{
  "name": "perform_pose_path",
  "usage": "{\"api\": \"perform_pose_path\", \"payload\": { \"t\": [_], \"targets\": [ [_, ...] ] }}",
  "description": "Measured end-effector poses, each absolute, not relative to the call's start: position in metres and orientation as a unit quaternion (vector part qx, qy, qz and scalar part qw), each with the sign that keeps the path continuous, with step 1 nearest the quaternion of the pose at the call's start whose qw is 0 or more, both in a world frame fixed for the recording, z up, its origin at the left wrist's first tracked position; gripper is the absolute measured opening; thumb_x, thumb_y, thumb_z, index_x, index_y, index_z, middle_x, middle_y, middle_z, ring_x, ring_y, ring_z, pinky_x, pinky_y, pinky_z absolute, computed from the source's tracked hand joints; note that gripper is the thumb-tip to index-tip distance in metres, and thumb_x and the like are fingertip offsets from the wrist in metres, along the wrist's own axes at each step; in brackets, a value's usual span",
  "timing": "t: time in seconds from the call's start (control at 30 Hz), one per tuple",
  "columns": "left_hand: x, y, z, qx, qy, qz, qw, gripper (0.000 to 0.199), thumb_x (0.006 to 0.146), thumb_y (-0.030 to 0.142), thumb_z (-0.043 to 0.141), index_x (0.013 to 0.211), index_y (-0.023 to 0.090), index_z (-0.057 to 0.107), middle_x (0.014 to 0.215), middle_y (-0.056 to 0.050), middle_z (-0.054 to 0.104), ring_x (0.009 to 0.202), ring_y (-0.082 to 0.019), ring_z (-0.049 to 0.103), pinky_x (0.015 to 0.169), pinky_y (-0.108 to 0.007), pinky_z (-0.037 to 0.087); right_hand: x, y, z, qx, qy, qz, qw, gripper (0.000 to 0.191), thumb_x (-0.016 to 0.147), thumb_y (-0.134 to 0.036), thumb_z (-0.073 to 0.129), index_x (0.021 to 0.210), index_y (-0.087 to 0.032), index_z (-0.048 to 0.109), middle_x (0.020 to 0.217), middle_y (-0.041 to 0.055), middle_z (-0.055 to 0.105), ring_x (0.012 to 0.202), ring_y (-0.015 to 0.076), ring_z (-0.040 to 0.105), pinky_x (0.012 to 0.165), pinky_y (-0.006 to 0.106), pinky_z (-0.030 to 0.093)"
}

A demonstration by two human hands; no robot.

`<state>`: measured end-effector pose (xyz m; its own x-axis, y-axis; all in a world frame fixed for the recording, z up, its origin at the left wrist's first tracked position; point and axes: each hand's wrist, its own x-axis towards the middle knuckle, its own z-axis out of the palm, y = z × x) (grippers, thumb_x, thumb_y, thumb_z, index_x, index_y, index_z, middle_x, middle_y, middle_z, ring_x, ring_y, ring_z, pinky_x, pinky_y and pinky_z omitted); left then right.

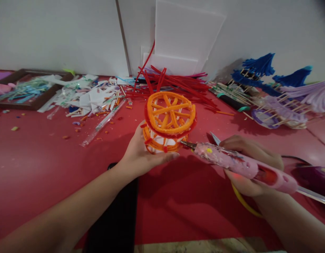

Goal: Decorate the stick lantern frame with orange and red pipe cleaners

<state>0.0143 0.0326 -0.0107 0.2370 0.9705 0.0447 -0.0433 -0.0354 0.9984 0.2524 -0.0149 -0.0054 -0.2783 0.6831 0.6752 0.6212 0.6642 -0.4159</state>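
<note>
In the head view, my left hand (143,154) is closed around the lower part of a small orange-and-red pipe-cleaner structure (170,111). It has a round top with crossing orange spokes, and pale sticks join it to a lower ring. My right hand (246,161) grips a pink hot glue gun (231,160), smeared with residue near its front. The metal nozzle points left and meets the lower ring's right side in the picture; whether it touches I cannot tell. A clear glue stick (313,196) sticks out of the gun's back. Under my right hand shows a blade (215,138), its handle mostly hidden.
Red pipe cleaners (175,84) lie heaped behind, near white boards (187,33). Scraps and a clear plastic sleeve (103,123) spread at left, beside a brown tray (36,102). Blue and lilac stick models (280,91) stand at right. A black flat object (115,214) lies in front.
</note>
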Motion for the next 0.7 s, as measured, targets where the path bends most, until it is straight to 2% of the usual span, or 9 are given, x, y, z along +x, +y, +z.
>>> {"api": "perform_pose_path", "payload": {
  "t": [0.17,0.37,0.7],
  "targets": [
    [0.0149,0.0317,-0.0096,0.517,0.426,0.453,0.588,0.063,0.052,0.016,0.085,0.106,0.017,0.052,0.111,-0.014,0.071,0.100,-0.032,0.070,0.089,-0.045,0.058,0.2518,-0.0155,-0.0043,-0.413,-0.793,0.029,0.447,0.012,0.072,-0.017,0.055,0.083,-0.020,0.056,0.073,0.0012,0.060,0.061,0.0114,0.057,0.053,0.025,0.045],
    [0.0166,0.0318,-0.0101,0.505,0.426,0.462,0.592,0.060,0.051,0.016,0.085,0.103,0.017,0.055,0.105,-0.013,0.073,0.097,-0.033,0.070,0.086,-0.045,0.060,0.2546,-0.0140,-0.0057,-0.414,-0.796,0.057,0.437,0.015,0.071,-0.017,0.056,0.085,-0.020,0.057,0.075,0.0017,0.060,0.064,0.0126,0.059,0.056,0.026,0.046],
    [0.0172,0.0323,-0.0077,0.492,0.440,0.459,0.595,0.055,0.051,0.014,0.085,0.099,0.017,0.059,0.098,-0.012,0.075,0.092,-0.033,0.072,0.083,-0.044,0.060,0.2569,-0.0146,-0.0038,-0.426,-0.793,0.053,0.432,0.010,0.071,-0.018,0.054,0.081,-0.021,0.055,0.071,0.0007,0.059,0.057,0.0110,0.056,0.051,0.024,0.043]
  ]
}}
